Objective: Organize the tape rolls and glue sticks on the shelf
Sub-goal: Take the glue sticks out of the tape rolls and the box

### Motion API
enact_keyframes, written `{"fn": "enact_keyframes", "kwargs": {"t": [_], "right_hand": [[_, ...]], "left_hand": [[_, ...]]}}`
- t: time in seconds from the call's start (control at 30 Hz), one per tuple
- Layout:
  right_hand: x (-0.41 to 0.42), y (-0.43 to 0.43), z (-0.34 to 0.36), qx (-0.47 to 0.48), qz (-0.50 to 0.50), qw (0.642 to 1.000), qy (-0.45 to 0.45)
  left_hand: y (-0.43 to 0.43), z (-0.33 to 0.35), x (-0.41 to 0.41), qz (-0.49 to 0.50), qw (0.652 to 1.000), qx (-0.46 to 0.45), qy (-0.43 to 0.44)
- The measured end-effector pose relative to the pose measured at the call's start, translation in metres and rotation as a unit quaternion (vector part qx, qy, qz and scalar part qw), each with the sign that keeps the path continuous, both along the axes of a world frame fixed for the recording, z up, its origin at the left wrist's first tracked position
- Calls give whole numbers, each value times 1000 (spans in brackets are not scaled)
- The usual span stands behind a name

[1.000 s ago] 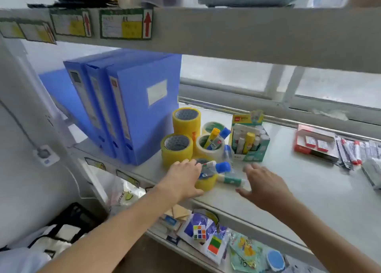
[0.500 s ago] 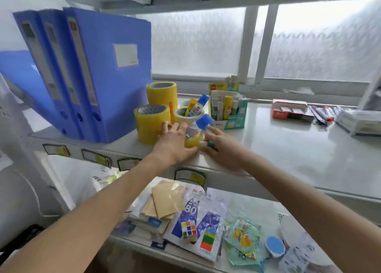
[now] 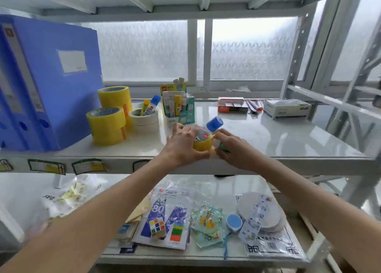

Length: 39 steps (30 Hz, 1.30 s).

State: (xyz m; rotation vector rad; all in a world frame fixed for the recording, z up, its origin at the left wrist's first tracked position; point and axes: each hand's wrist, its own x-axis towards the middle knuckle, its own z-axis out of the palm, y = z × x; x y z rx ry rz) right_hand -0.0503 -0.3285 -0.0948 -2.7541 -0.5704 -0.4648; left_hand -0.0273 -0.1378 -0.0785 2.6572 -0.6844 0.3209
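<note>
Tape roll (image 3: 203, 146), the small yellow one: who has it?
— Left hand (image 3: 181, 147) is wrapped round it. Right hand (image 3: 233, 149) touches its right side while pinching a green glue stick (image 3: 223, 148). It's at the shelf (image 3: 288, 136) front edge; can't tell if it's lifted.

Risks?
— Blue-capped glue bottle (image 3: 208, 128) leans loose in the core. Tilt the roll and it tips out, over the edge just below the grip. Glue stick box (image 3: 178, 108) sits right behind the grip; a fast push back knocks it.
</note>
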Motion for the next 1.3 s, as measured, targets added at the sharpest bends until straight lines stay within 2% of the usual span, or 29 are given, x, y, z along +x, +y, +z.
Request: {"fn": "enact_keyframes", "kwargs": {"t": [0.17,0.37,0.5,0.8,1.13,1.3], "right_hand": [[-26,-102,1,-4,-104,995,-1],[-53,-195,6,-4,-261,965,-5],[-57,-227,0,68,-291,954,18],[-39,-239,5,127,-280,950,63],[-24,-247,0,71,-329,941,20],[-18,-250,8,9,-358,932,57]], "left_hand": [[-114,0,1,-79,997,-16,2],[-228,-1,0,-160,987,-28,6],[-273,0,3,-190,981,-37,27],[-282,-2,15,-199,980,-16,25],[-278,-1,25,-220,975,-1,11],[-275,1,29,-234,972,10,14]]}}
